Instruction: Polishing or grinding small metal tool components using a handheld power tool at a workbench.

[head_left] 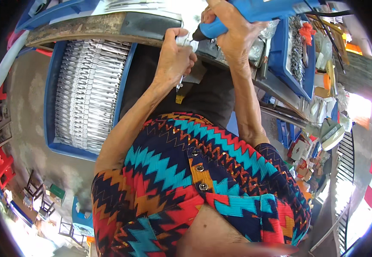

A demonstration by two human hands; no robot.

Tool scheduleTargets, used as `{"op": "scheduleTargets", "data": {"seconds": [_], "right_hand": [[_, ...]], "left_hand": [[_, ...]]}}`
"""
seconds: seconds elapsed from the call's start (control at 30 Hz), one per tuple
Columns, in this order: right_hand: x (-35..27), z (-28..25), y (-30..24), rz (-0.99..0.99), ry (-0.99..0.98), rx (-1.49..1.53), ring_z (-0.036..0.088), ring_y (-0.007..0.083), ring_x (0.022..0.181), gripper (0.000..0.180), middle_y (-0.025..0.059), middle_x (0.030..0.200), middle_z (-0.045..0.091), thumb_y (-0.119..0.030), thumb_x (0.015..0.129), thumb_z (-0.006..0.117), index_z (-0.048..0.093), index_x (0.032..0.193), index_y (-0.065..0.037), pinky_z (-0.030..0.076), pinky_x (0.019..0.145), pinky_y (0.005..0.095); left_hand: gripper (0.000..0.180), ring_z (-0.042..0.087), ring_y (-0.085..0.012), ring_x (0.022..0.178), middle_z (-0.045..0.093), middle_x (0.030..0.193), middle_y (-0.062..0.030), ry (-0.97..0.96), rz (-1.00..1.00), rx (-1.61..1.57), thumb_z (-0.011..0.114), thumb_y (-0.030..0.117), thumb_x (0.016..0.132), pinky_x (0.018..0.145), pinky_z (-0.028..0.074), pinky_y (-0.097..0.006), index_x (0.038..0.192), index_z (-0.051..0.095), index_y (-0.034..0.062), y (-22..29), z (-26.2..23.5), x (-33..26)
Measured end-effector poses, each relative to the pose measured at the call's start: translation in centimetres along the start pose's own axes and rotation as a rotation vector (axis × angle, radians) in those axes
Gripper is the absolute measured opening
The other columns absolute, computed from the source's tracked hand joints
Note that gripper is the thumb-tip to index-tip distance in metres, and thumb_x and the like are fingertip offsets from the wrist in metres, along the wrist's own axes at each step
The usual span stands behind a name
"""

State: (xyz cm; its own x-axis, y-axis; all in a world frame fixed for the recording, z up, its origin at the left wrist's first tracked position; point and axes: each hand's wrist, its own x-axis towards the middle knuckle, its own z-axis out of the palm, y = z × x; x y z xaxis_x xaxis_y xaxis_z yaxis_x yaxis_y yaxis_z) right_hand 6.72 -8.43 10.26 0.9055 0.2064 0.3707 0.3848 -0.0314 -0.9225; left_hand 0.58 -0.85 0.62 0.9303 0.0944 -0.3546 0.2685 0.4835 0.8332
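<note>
Now right hand (233,36) grips blue power driver (254,13), left hand (175,55) pinches metal part (180,85) beside blue tray (51,98).

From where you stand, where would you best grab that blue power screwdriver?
Around the blue power screwdriver's thick body, coming from the right side, much as the right hand wraps it now. Its dark nose tapers toward the bit, beside the left hand, so I'd judge that end poor for gripping.
</note>
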Motion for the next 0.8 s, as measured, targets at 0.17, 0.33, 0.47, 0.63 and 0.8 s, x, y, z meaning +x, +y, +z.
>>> {"op": "scheduleTargets", "data": {"seconds": [0.17,0.33,0.47,0.63,0.8], "right_hand": [[-0.4,-0.1,-0.8,-0.009,-0.053,-0.030,0.052,0.0115,0.048,0.011,0.0040,0.056,0.054,-0.005,0.070,0.063,0.054,0.075,0.001,0.040,0.043,0.0224],[-0.7,-0.3,-0.5,0.075,-0.034,0.101,0.055,0.0136,0.050,0.020,0.0060,0.061,0.055,-0.003,0.069,0.065,0.051,0.082,-0.001,0.043,0.045,0.0237],[0.3,-1.3,0.7,-0.251,-0.125,0.205,0.058,0.0190,0.052,0.016,0.0112,0.060,0.054,0.000,0.070,0.063,0.053,0.080,0.007,0.048,0.050,0.0291],[-0.2,-1.4,1.0,-0.082,0.005,0.194,0.059,0.0130,0.052,0.021,0.0063,0.062,0.058,-0.004,0.063,0.071,0.057,0.076,0.003,0.047,0.049,0.0232],[-0.4,-1.3,1.5,-0.032,0.010,0.239,0.059,0.0132,0.054,0.019,0.0060,0.062,0.058,-0.003,0.063,0.070,0.057,0.076,0.002,0.047,0.050,0.0237]], "left_hand": [[0.035,0.038,-0.0063,0.042,0.051,0.063,-0.0074,0.014,0.020,-0.001,0.044,-0.001,0.083,0.036,0.026,-0.019,0.113,0.032,0.0094,-0.4,0.3,-0.4],[0.033,0.038,-0.0065,0.043,0.051,0.063,-0.0079,0.011,0.007,-0.027,0.044,-0.001,0.083,0.036,0.026,-0.019,0.112,0.033,0.0101,-0.3,0.2,-0.3],[0.038,0.037,-0.0072,0.043,0.051,0.062,-0.0084,-0.009,0.015,-0.047,0.045,-0.002,0.079,0.036,0.025,-0.020,0.113,0.032,0.0104,0.1,0.2,0.0],[0.041,0.037,-0.0087,0.042,0.050,0.061,-0.0082,-0.012,-0.016,-0.103,0.045,-0.002,0.075,0.035,0.024,-0.021,0.112,0.032,0.0114,0.0,0.1,-0.4],[0.038,0.036,-0.0079,0.044,0.051,0.065,-0.0085,-0.097,-0.089,-0.168,0.046,0.001,0.080,0.036,0.024,-0.020,0.114,0.031,0.0110,1.0,-0.4,-1.1]]}}
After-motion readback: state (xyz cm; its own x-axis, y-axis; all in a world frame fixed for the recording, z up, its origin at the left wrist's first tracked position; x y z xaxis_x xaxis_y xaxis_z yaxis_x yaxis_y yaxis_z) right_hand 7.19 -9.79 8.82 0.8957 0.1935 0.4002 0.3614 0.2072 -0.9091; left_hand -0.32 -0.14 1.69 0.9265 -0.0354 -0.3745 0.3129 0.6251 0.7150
